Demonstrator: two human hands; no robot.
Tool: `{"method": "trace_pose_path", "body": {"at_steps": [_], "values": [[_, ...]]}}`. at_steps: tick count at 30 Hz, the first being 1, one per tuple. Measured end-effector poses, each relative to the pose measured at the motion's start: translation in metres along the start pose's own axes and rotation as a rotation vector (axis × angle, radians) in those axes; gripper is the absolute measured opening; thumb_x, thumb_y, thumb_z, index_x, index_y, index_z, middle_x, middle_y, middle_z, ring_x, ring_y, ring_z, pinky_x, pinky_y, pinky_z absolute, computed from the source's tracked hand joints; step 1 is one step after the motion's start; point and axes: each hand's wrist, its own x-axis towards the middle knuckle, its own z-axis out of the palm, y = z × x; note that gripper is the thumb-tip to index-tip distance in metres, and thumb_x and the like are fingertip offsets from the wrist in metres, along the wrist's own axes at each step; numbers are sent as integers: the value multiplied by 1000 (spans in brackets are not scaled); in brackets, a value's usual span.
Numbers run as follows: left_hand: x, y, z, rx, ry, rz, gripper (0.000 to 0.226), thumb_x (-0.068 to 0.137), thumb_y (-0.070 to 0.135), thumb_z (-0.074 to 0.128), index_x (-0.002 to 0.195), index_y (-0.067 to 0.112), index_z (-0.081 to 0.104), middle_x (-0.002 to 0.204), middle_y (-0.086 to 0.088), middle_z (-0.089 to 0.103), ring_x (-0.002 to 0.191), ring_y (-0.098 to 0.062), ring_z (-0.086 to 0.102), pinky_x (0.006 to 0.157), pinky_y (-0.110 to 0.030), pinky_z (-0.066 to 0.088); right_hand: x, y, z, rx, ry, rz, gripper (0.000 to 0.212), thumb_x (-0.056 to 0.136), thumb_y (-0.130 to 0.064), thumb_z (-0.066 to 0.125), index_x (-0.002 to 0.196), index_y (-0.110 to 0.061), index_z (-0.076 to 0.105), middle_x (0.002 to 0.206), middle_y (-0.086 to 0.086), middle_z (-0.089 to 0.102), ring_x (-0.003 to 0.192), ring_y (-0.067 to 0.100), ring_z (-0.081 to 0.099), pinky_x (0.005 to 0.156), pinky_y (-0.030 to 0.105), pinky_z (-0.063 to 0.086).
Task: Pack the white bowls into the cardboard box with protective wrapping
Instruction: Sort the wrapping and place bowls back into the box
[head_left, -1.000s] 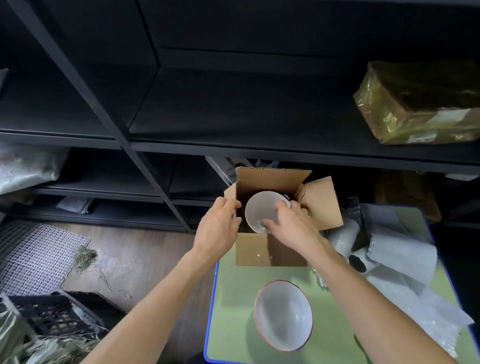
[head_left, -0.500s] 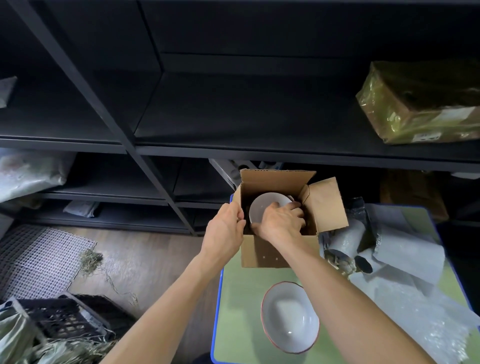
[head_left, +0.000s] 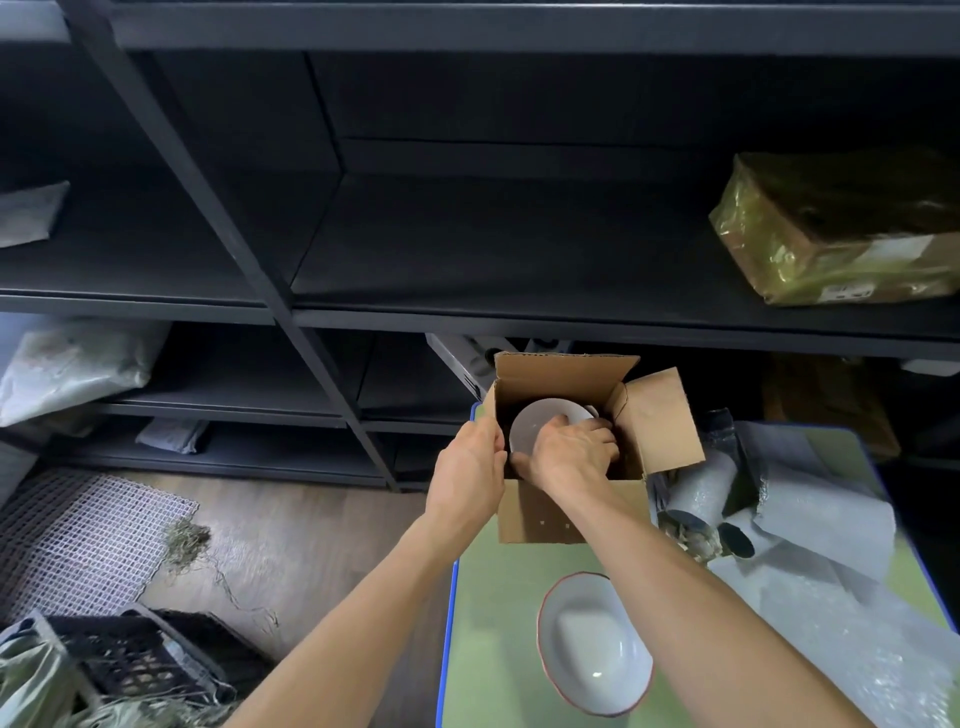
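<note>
An open cardboard box (head_left: 550, 512) stands at the far left corner of a green table. Inside it a white bowl (head_left: 537, 423) sits tilted on edge. My right hand (head_left: 569, 449) reaches into the box and grips the bowl's near rim, covering its lower part. My left hand (head_left: 470, 467) grips the box's left wall, thumb over the edge. A second white bowl (head_left: 595, 657) with a reddish rim lies on the table in front, between my forearms.
Rolls and sheets of bubble wrap (head_left: 810, 519) are piled on the right of the green table (head_left: 488, 623). Dark shelving (head_left: 467, 249) stands behind, with a plastic-wrapped parcel (head_left: 836, 234) upper right. A black crate (head_left: 130, 660) and a white mesh mat (head_left: 78, 530) lie on the floor at left.
My right hand has pushed the bowl deeper into the box. My left hand has stayed on the box's left wall.
</note>
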Motion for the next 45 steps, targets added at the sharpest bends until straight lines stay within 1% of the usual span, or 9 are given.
{"method": "trace_pose_path", "body": {"at_steps": [6, 10, 13, 15, 20, 29, 36, 41, 45], "values": [[-4, -7, -3, -10, -13, 11, 7, 98, 22, 52, 93, 22, 49, 91, 4, 52, 73, -15, 54, 61, -29, 42, -13, 18, -5, 37, 37, -88, 86, 86, -70, 52, 147, -12, 33, 145, 32, 34, 126, 45, 42, 101, 47, 40], [-15, -15, -3, 27, 10, 83, 5, 97, 24, 52, 96, 19, 53, 97, 3, 52, 79, -16, 53, 67, -33, 48, -36, 48, -3, 103, 162, -246, 55, 94, -55, 50, 128, -12, 51, 133, 17, 52, 116, 38, 49, 91, 41, 43], [-28, -20, 0, 22, 40, 184, 7, 97, 23, 53, 100, 18, 55, 101, 3, 53, 88, -17, 48, 70, -28, 40, -56, 76, 3, 192, 274, -342, 40, 96, -41, 52, 123, -13, 60, 126, 8, 59, 116, 31, 52, 92, 37, 43], [-38, -19, 3, 18, 59, 267, 7, 96, 21, 55, 100, 16, 58, 101, 1, 54, 89, -18, 47, 70, -25, 35, -71, 96, 9, 281, 307, -362, 34, 96, -33, 55, 124, -14, 62, 128, 3, 58, 120, 26, 50, 95, 33, 41], [-56, -5, 12, -36, 55, 380, 9, 97, 22, 54, 98, 16, 60, 97, 1, 56, 88, -20, 52, 71, -35, 46, -100, 132, 29, 368, 389, -407, 31, 95, -25, 61, 125, -15, 62, 128, -3, 58, 119, 21, 51, 96, 29, 42], [-91, 15, 60, -102, -143, 516, 22, 96, 30, 48, 104, 17, 64, 97, -1, 63, 88, -24, 57, 74, -41, 48, -128, 172, 83, 419, 314, -291, 42, 98, -26, 55, 139, -19, 53, 140, -8, 52, 131, 11, 44, 98, 18, 33], [-109, 27, 93, 0, -336, 549, 40, 94, 32, 42, 125, 15, 61, 121, -2, 62, 108, -25, 57, 89, -35, 46, -135, 220, 115, 402, 187, -102, 48, 100, -32, 52, 145, -18, 45, 148, -4, 46, 136, 17, 40, 105, 28, 37], [-113, 55, 119, 77, -390, 622, 38, 98, 33, 45, 131, 17, 58, 125, -1, 60, 112, -24, 57, 93, -36, 44, -139, 262, 132, 447, 148, -2, 44, 98, -31, 53, 140, -15, 50, 135, -1, 53, 129, 23, 47, 99, 30, 41], [-114, 86, 145, 110, -447, 675, 39, 98, 31, 50, 132, 15, 57, 125, -5, 61, 113, -27, 57, 94, -36, 45, -140, 305, 142, 462, 140, 100, 49, 100, -30, 52, 145, -12, 45, 145, 4, 48, 134, 25, 41, 108, 33, 37]]}}
